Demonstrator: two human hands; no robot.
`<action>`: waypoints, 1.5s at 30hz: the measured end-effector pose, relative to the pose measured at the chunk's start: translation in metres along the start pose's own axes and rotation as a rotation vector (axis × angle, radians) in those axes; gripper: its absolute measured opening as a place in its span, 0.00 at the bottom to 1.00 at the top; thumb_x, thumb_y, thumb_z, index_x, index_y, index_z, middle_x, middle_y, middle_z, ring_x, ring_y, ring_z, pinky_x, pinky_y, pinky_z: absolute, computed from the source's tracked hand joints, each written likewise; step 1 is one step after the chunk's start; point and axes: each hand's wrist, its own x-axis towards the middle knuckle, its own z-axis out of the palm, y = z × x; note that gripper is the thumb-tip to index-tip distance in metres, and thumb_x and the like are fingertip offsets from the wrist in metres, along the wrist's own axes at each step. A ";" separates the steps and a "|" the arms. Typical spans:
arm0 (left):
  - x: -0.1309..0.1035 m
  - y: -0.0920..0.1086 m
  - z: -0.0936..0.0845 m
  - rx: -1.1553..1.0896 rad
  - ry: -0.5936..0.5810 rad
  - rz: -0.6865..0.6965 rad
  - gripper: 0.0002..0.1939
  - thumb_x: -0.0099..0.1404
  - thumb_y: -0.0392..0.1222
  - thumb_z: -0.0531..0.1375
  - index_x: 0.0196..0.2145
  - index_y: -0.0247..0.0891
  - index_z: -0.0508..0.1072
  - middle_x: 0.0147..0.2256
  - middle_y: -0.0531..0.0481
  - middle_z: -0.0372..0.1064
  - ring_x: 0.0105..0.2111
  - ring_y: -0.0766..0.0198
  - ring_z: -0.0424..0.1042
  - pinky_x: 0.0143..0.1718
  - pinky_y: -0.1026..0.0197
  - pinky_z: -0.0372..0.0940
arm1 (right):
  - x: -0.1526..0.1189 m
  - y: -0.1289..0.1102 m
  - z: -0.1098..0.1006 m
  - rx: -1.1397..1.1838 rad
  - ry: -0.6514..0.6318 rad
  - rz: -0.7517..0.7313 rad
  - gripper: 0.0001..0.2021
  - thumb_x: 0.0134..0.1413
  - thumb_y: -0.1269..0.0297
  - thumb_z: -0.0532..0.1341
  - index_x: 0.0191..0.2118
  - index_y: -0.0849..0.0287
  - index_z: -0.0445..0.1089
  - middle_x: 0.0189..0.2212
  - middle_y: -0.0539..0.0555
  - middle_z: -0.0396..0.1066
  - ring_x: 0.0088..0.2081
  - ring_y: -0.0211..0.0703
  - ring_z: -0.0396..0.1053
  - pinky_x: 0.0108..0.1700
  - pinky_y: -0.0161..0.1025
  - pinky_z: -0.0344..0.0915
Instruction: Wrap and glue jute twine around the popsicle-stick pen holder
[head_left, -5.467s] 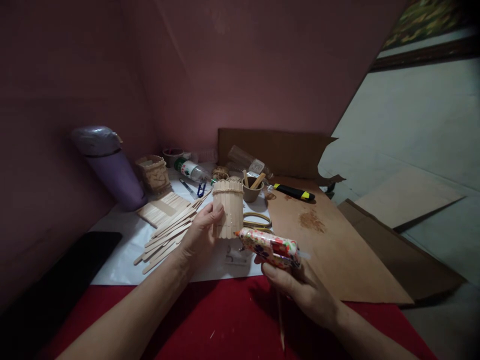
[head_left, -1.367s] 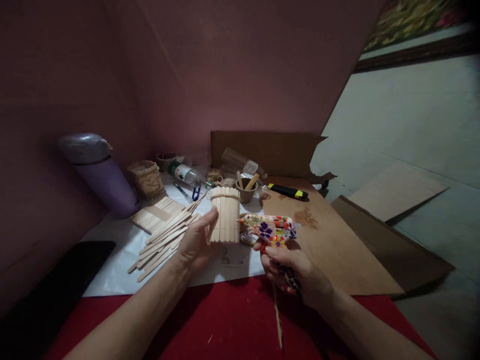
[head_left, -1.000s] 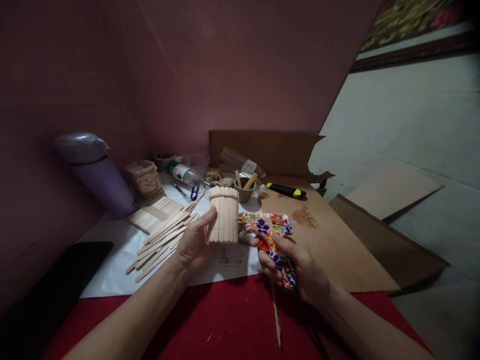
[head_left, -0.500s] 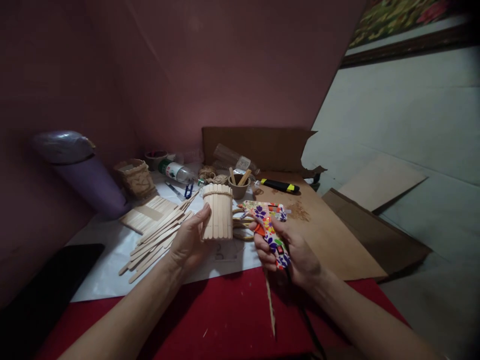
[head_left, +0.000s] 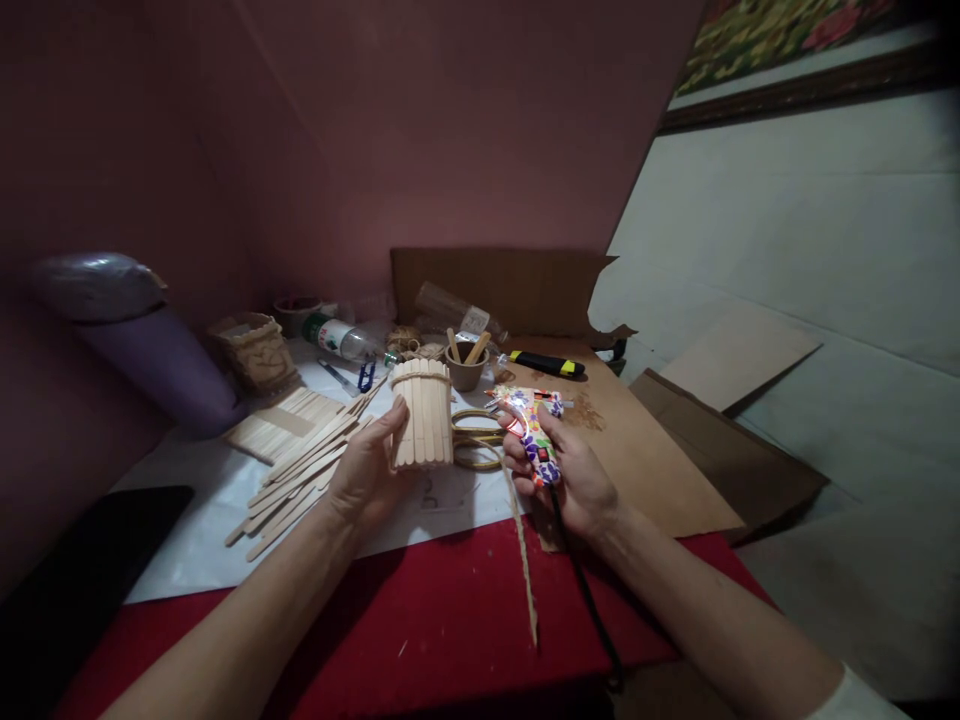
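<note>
My left hand point(head_left: 371, 455) is closed round a cup covered in upright popsicle sticks point(head_left: 422, 420), with a band of twine point(head_left: 421, 377) near its top. In my right hand point(head_left: 566, 465) is a flower-patterned glue gun point(head_left: 534, 425), its nozzle pointing left toward the cup but apart from it. A glow shows near its trigger. From the glue gun a black cord point(head_left: 581, 580) hangs down. Between the hands lie scissors with gold-edged handles point(head_left: 480, 455), and a strand of twine point(head_left: 525, 560) trails over the table's red front.
Loose popsicle sticks point(head_left: 300, 490) and a stick panel point(head_left: 281, 425) lie left. Behind are a decorated container point(head_left: 255, 355), a plastic bottle point(head_left: 341, 338), a small pot with sticks point(head_left: 466, 370) and a box cutter point(head_left: 547, 364). Cardboard point(head_left: 652, 450) covers the right side.
The glue gun has tilted a little in my right hand, and a bright glow now shows at its trigger. The whole view has shifted slightly; my left hand keeps hold of the cup.
</note>
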 end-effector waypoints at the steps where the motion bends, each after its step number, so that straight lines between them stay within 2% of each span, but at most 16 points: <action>1: 0.000 0.000 0.000 0.002 0.005 0.005 0.20 0.58 0.46 0.63 0.46 0.34 0.74 0.39 0.42 0.76 0.36 0.53 0.75 0.34 0.55 0.71 | 0.000 0.000 0.000 0.006 0.005 -0.008 0.12 0.57 0.55 0.58 0.39 0.59 0.64 0.21 0.45 0.61 0.20 0.32 0.54 0.17 0.26 0.53; 5: -0.003 0.003 0.002 0.025 0.020 0.034 0.19 0.58 0.44 0.62 0.46 0.35 0.74 0.38 0.45 0.76 0.34 0.56 0.75 0.31 0.57 0.71 | -0.001 0.000 0.001 -0.006 0.029 -0.075 0.09 0.54 0.63 0.58 0.39 0.60 0.64 0.24 0.47 0.63 0.23 0.34 0.58 0.20 0.28 0.57; 8: -0.005 0.006 0.003 0.042 0.002 0.059 0.19 0.59 0.44 0.61 0.47 0.34 0.73 0.36 0.43 0.76 0.33 0.55 0.75 0.32 0.57 0.71 | -0.003 0.001 0.004 -0.033 0.050 -0.113 0.12 0.48 0.69 0.61 0.42 0.61 0.65 0.27 0.49 0.65 0.27 0.35 0.61 0.26 0.30 0.62; 11: -0.005 0.008 0.004 0.043 0.017 0.081 0.19 0.59 0.43 0.61 0.48 0.34 0.73 0.36 0.44 0.76 0.33 0.57 0.75 0.33 0.57 0.72 | -0.005 0.002 0.008 -0.042 0.053 -0.110 0.17 0.46 0.73 0.62 0.44 0.61 0.65 0.30 0.50 0.66 0.28 0.35 0.62 0.29 0.32 0.63; 18: -0.006 0.011 0.004 0.046 0.051 0.098 0.21 0.59 0.43 0.62 0.50 0.37 0.71 0.37 0.46 0.76 0.31 0.58 0.76 0.29 0.59 0.72 | -0.005 0.002 0.004 0.004 -0.133 -0.110 0.17 0.43 0.77 0.62 0.43 0.61 0.69 0.33 0.51 0.65 0.28 0.32 0.59 0.26 0.30 0.57; 22: -0.006 0.010 0.004 0.037 0.045 0.100 0.21 0.59 0.42 0.62 0.50 0.35 0.71 0.34 0.45 0.76 0.30 0.57 0.76 0.28 0.58 0.73 | -0.006 0.002 0.002 -0.012 -0.189 -0.100 0.17 0.44 0.75 0.62 0.44 0.60 0.69 0.32 0.51 0.64 0.26 0.31 0.57 0.24 0.29 0.54; 28: -0.002 0.006 0.002 0.027 0.004 0.104 0.19 0.60 0.44 0.61 0.47 0.34 0.72 0.33 0.45 0.76 0.30 0.58 0.75 0.31 0.59 0.72 | -0.011 0.004 0.007 -0.089 -0.153 -0.030 0.14 0.46 0.68 0.65 0.42 0.60 0.68 0.24 0.46 0.59 0.21 0.29 0.51 0.19 0.26 0.49; 32: 0.000 0.004 0.000 -0.002 -0.029 0.115 0.18 0.61 0.46 0.60 0.46 0.33 0.73 0.33 0.45 0.76 0.30 0.58 0.75 0.32 0.58 0.71 | -0.017 0.007 0.008 -0.314 -0.131 -0.059 0.15 0.51 0.56 0.64 0.40 0.59 0.68 0.22 0.45 0.61 0.17 0.29 0.52 0.17 0.28 0.53; 34: 0.001 0.003 -0.002 -0.013 -0.048 0.121 0.18 0.62 0.46 0.60 0.46 0.33 0.73 0.34 0.44 0.76 0.31 0.58 0.75 0.32 0.59 0.70 | -0.021 0.006 0.011 -0.459 -0.127 -0.093 0.15 0.53 0.53 0.62 0.40 0.60 0.67 0.21 0.46 0.62 0.15 0.30 0.54 0.15 0.28 0.52; 37: 0.002 0.002 -0.003 0.011 -0.040 0.149 0.19 0.61 0.46 0.60 0.47 0.33 0.73 0.37 0.44 0.76 0.33 0.58 0.75 0.34 0.58 0.70 | -0.024 0.001 0.022 -0.526 -0.127 -0.095 0.14 0.53 0.54 0.62 0.37 0.61 0.68 0.20 0.45 0.61 0.15 0.29 0.54 0.14 0.28 0.50; 42: -0.005 0.004 0.004 0.024 -0.020 0.183 0.19 0.59 0.44 0.62 0.47 0.34 0.72 0.40 0.44 0.76 0.37 0.56 0.75 0.38 0.56 0.70 | -0.022 -0.004 0.048 -0.575 -0.154 -0.059 0.11 0.51 0.58 0.63 0.29 0.61 0.67 0.17 0.45 0.59 0.16 0.29 0.54 0.16 0.28 0.52; 45: -0.010 0.005 0.008 0.014 -0.051 0.173 0.17 0.59 0.42 0.62 0.45 0.34 0.73 0.38 0.44 0.77 0.35 0.56 0.75 0.37 0.56 0.70 | -0.018 0.002 0.053 -0.675 -0.159 -0.082 0.10 0.51 0.59 0.62 0.30 0.61 0.68 0.15 0.44 0.58 0.16 0.30 0.53 0.16 0.28 0.51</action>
